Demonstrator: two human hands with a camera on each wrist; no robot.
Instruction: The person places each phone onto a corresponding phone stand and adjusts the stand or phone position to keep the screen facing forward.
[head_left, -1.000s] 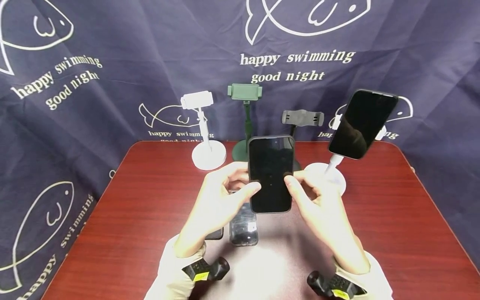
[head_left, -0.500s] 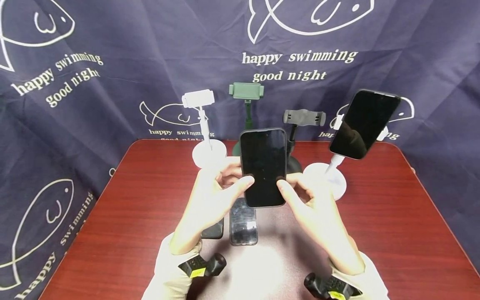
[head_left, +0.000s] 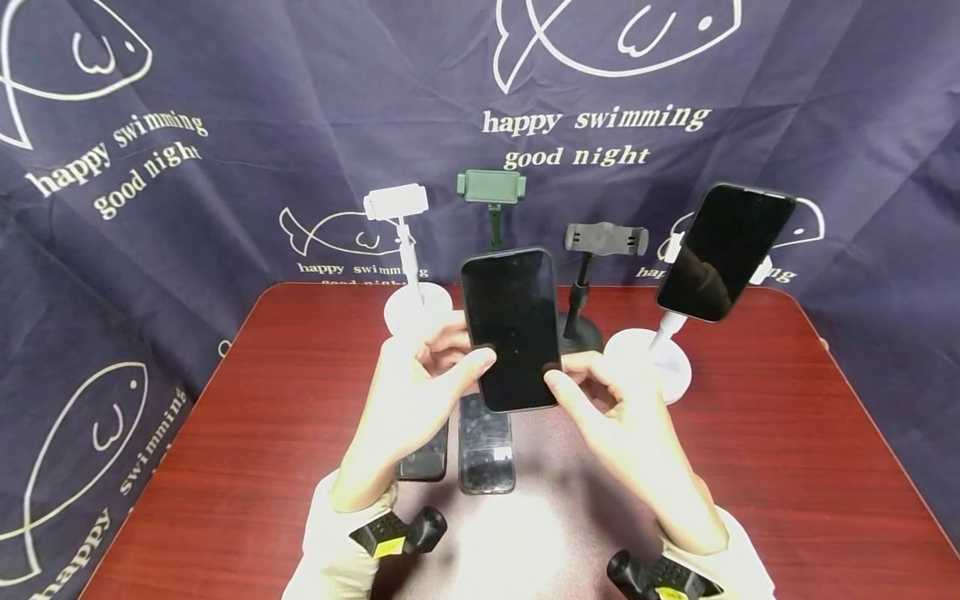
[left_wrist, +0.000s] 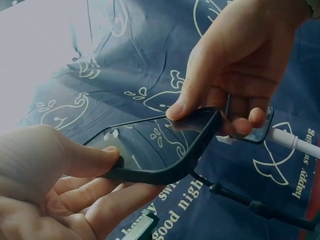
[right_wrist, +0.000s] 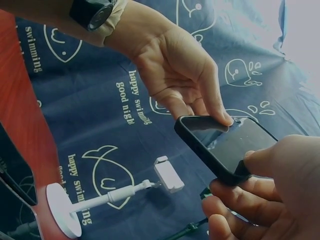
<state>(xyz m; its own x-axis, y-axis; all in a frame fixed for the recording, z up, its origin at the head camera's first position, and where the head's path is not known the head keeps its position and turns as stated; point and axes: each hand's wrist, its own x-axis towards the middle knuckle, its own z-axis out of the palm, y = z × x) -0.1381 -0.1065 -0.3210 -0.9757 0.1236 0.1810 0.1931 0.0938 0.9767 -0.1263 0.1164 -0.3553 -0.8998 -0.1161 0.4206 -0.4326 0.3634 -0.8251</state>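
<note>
A black smartphone is held up above the table, its dark screen turned toward the head camera and tilted slightly left. My left hand grips its left edge, thumb on the screen and fingers behind. On the opposite edge my right hand pinches the phone's lower corner the same way. Both wrist views show the phone in its dark case between the two hands. Behind it stands a green phone stand, its base hidden by the phone. A black phone stand is just right of it.
Two phones lie on the red table: one below the held phone, another partly under my left wrist. A white phone stand is at the back left. At the right, another white stand carries a tilted phone.
Both hands have carried the phone left and slightly up, and it has tilted a little to the left. More of the black stand and of the left phone on the table shows now.
</note>
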